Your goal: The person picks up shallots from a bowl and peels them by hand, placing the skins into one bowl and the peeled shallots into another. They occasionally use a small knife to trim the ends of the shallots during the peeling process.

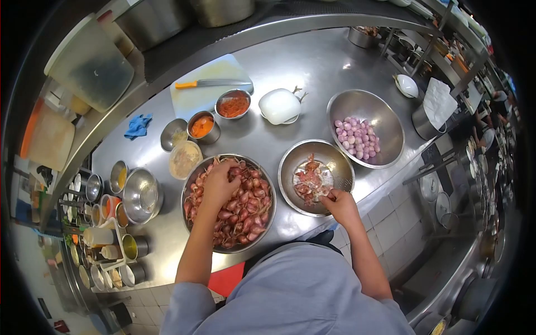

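Note:
My left hand [221,180] reaches down into a large steel bowl [272,215] heaped with unpeeled red shallots [237,212]. Its fingers are curled among the shallots, and what they hold is hidden. Over the near right rim of a second steel bowl [287,167] is my right hand [339,204], thumb and fingers pinched together; I cannot make out what is between them. Reddish shallot skins [311,181] lie in that bowl. Behind it to the right, peeled pale purple shallots [356,137] sit in a wider steel bowl [391,125].
A knife [215,83] lies on a cutting board [187,103] at the back. Tins of orange [202,127] and red [233,104] food stand before it, beside a white bag-like bundle [280,106]. A blue cloth [138,127] and several containers are left. A steel shelf [279,32] spans the back.

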The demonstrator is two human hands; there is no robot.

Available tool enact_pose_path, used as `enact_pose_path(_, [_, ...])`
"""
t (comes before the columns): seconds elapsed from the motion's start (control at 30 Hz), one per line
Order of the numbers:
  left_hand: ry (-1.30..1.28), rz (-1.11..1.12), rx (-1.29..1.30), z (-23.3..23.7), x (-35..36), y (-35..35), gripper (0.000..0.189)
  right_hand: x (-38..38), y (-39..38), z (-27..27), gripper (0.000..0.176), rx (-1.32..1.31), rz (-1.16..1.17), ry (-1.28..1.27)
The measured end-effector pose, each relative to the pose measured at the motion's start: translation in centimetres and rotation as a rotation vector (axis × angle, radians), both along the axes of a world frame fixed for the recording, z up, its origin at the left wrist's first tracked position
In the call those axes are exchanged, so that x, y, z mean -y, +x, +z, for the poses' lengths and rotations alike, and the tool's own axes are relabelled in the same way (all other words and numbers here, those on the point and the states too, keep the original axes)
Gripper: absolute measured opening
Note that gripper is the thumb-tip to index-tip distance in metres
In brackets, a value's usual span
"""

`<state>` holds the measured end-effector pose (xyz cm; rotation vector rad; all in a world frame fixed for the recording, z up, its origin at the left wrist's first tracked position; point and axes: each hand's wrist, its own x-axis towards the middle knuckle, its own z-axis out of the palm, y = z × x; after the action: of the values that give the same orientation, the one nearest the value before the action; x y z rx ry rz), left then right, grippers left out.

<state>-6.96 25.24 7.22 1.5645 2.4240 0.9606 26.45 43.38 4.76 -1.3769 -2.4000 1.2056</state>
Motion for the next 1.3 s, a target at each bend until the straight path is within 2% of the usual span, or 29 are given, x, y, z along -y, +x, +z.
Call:
enact_pose_path(0.03, [0.101,0.059,0.116,0.5,0.2,0.4,0.033,0.1,0.0,0.1,0.035,-0.057,-0.011,-0.018])
enact_pose_path(0.07, [0.115,0.130,0.517,-1.5,0.6,-0.1,0.032,0.2,-0.1,0.3,0.032,-0.113,-0.021,-0.035])
enact_pose_path(0.1, [0.116,0.126,0.519,-1.2,0.7,0.5,0.032,0.4,-0.3,0.6,0.032,-0.112,-0.025,-0.032])
enact_pose_path(0.17, [0.445,0.170,1.198,0.0,0.4,2.4,0.033,0.6,-0.7,1.1,0.030,-0.102,-0.001,-0.009])
enact_pose_path(0.2, [0.534,0.086,1.399,-0.1,0.4,3.2,0.033,0.6,-0.9,1.1,0.030,-0.100,-0.004,-0.006])
enact_pose_path(0.23, [0.534,0.080,1.404,-0.1,-0.1,4.3,0.033,0.5,-1.0,0.9,0.031,-0.140,0.002,-0.032])
enact_pose_path(0.3, [0.549,0.063,1.665,-0.3,-1.5,6.9,0.032,0.2,-1.0,0.4,0.032,-0.173,-0.004,-0.049])
enact_pose_path(0.37, [0.529,0.034,1.689,-1.6,-2.9,9.1,0.032,0.0,-1.2,0.0,0.039,-0.221,-0.003,-0.064])
enact_pose_path(0.4, [0.507,0.036,1.767,-1.8,-3.7,10.1,0.032,0.6,-1.8,4.4,0.043,-0.210,0.074,-0.073])
enact_pose_path(0.43, [0.482,0.039,1.844,-1.9,-4.5,11.0,0.032,0.7,-1.8,3.9,0.043,-0.204,0.063,-0.066])
enact_pose_path(0.5, [0.442,0.033,1.865,-2.4,-5.8,12.5,0.033,0.9,-1.9,2.9,0.052,-0.358,0.198,0.070])
enact_pose_path(0.53, [0.435,0.041,1.862,-2.6,-6.4,13.3,0.032,1.4,-1.5,3.6,0.056,-0.334,0.214,-0.042])
enact_pose_path(0.63, [0.394,0.029,1.838,-3.1,-7.5,14.7,0.030,2.1,-1.5,4.0,0.057,-0.312,0.233,-0.001])
enact_pose_path(0.7, [0.346,-0.077,1.848,-3.2,-7.7,15.2,0.032,2.2,-1.3,4.0,0.054,-0.300,0.227,-0.048])
enact_pose_path(0.8, [0.294,-0.055,1.773,-3.2,-8.0,16.0,0.034,2.1,-1.2,2.9,0.050,-0.412,0.206,-0.089])
enact_pose_path(1.13, [0.307,-0.100,1.734,-3.0,-7.2,16.4,0.034,1.9,-0.2,2.0,0.042,-0.569,0.173,-0.442])
enact_pose_path(1.3, [0.355,-0.130,1.475,-3.5,-7.3,17.6,0.030,2.3,-0.9,2.7,0.042,-0.747,0.092,-0.599])
